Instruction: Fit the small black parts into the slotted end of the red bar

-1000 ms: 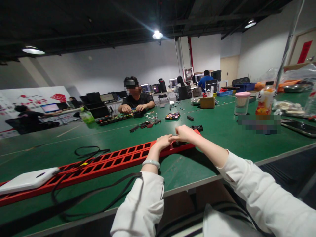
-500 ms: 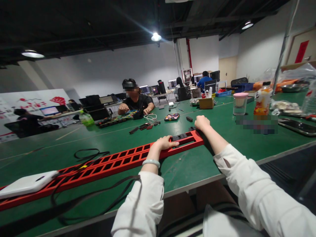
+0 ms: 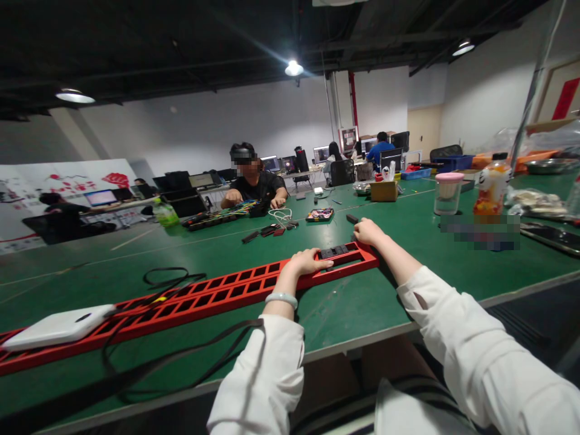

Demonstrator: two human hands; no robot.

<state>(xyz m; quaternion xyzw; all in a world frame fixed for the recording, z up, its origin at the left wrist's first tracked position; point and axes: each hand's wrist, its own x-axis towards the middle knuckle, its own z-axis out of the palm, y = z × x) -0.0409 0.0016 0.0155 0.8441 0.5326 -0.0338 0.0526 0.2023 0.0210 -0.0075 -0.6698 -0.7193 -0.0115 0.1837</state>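
Note:
A long red slotted frame (image 3: 254,294) lies slantwise across the green table. My left hand (image 3: 306,262) is wrapped over it near its right end, thumb on top and the other fingers mostly hidden at the far side. Black blocks (image 3: 334,251) sit in the frame's end section, just past my left thumb. My right hand (image 3: 368,232) is at the far right corner of the frame with its fingers curled; what they hold, if anything, is hidden. A loose dark block (image 3: 351,219) lies on the table right beside those fingers.
A white box-shaped device (image 3: 61,326) with black cords rests on the frame's left part. Beyond are dark strips (image 3: 267,231), a patterned box (image 3: 319,214) and a seated co-worker (image 3: 254,181). To the right stand a pink-lidded cup (image 3: 447,194) and a drink bottle (image 3: 492,187).
My right hand has come down and slightly left toward the frame's end, covering the dark piece that showed there. My left hand stays put on the frame. The view has shifted a little.

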